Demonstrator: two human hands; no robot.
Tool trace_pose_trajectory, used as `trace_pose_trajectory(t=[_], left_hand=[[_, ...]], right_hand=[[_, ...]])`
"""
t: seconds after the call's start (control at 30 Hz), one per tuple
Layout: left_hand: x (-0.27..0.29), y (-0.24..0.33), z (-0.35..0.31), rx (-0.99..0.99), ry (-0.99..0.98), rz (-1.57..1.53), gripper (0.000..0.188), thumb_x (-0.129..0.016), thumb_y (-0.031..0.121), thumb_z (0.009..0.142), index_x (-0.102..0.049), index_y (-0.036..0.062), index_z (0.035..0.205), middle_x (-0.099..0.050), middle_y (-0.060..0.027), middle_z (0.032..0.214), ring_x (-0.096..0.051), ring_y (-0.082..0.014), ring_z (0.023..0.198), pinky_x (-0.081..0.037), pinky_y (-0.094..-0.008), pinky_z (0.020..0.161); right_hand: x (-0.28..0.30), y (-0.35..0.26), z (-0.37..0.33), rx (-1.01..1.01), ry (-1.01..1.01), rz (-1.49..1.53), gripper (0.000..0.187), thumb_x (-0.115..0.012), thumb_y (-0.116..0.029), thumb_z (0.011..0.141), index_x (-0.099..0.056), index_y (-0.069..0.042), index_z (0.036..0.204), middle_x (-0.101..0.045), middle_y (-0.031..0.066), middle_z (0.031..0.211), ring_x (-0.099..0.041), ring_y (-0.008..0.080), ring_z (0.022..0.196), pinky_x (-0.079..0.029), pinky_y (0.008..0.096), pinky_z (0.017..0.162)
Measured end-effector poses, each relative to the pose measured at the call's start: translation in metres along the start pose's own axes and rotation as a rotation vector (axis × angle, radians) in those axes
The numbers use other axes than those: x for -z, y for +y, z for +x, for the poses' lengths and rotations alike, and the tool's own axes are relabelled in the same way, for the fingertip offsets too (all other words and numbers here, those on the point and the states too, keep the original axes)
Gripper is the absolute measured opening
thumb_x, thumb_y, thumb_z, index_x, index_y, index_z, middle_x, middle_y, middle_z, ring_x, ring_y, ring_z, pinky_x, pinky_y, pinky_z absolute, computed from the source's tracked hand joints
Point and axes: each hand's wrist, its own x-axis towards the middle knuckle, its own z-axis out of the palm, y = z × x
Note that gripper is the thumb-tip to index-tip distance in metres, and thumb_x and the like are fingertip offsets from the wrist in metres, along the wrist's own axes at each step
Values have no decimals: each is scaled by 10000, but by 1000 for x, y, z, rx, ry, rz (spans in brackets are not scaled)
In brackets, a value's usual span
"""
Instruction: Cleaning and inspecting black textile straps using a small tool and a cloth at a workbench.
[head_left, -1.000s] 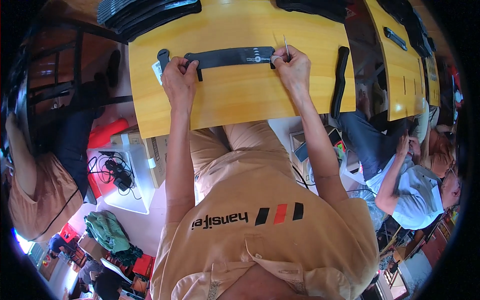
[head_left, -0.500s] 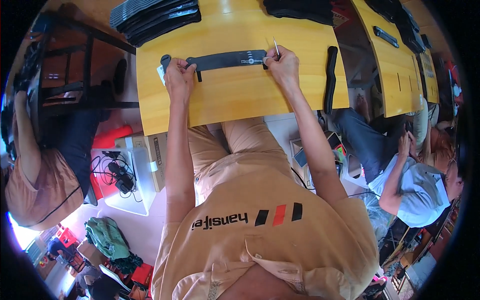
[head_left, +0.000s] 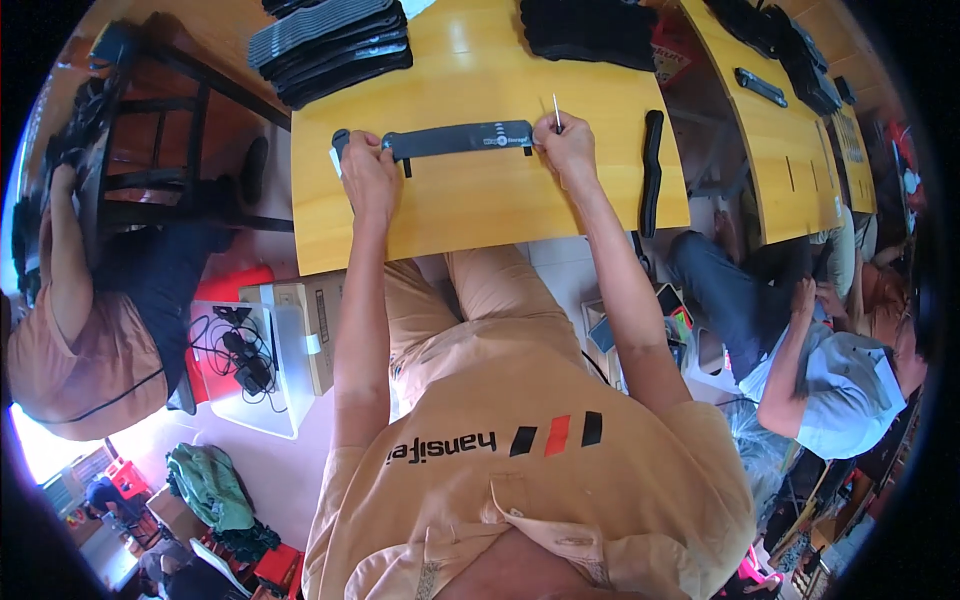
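A flat dark strap (head_left: 455,140) with pale printing near its right end stretches across the yellow table between my two hands. My left hand (head_left: 370,180) is closed in a pinch at the strap's left end. Just left of those fingers, a rounded dark piece (head_left: 340,138) with a white edge sticks out. My right hand (head_left: 570,155) is closed around a thin metal pointed tool (head_left: 556,108) with its tip up, its exact kind unclear. The right fingertips meet the strap's right end; whether they grip it is hidden.
Dark folded straps are stacked at the table's (head_left: 450,215) far left (head_left: 330,50) and far right (head_left: 590,35). A narrow black strip (head_left: 652,175) lies along the right edge. A clear bin (head_left: 250,365) with black cables stands at lower left. Co-workers sit on both sides.
The whole view has shifted slightly. My right fingers have moved from over the strap's right end to its very edge, and the printing shows more fully. My left hand keeps its pinch.
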Motion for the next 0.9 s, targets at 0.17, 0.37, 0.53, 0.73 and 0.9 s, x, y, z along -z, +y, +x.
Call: trace_pose_trajectory(t=[0.17, 0.37, 0.53, 0.73, 0.9], left_hand=[[37, 5, -5, -23, 131, -50, 166, -622, 72, 740, -545, -7, 864, -576, -163, 735, -572, -318, 695, -442, -396, 642], [62, -17, -40, 160, 51, 146, 355, -678, 257, 730, -561, -12, 929, -595, -152, 769, -584, -320, 712, -452, -403, 661], [62, -20, -51, 281, -138, 148, 413, -696, 306, 664, -569, -17, 888, -605, -167, 704, -595, -327, 708, -463, -397, 670], [58, -51, -54, 589, -324, -541, 192, -669, 185, 698, -574, 24, 739, -543, -33, 576, -489, -108, 446, -363, -234, 399], [72, 15, -71, 599, -333, -1039, 127, -648, 127, 751, -557, 60, 809, -516, 19, 561, -398, -20, 372, -280, -163, 318]], right_hand=[[14, 0, 0, -211, -202, 477, 71, -494, 28, 752, -553, 4, 785, -525, 65, 582, -348, 56, 339, -239, 194, 291], [13, -5, -7, -163, -191, 436, 86, -491, 26, 768, -556, -3, 817, -529, 57, 594, -352, 53, 351, -246, 188, 306], [15, -7, -7, -153, -220, 445, 82, -497, 3, 765, -567, -5, 805, -528, 52, 582, -360, 54, 362, -245, 200, 311], [8, -40, -65, -99, -381, 276, 142, -492, -11, 792, -582, -35, 899, -541, 40, 623, -338, 41, 353, -237, 188, 313], [-32, -81, -143, -134, -786, 406, 268, -504, -26, 798, -495, -84, 1059, -578, 51, 757, -333, 18, 375, -224, 175, 324]])
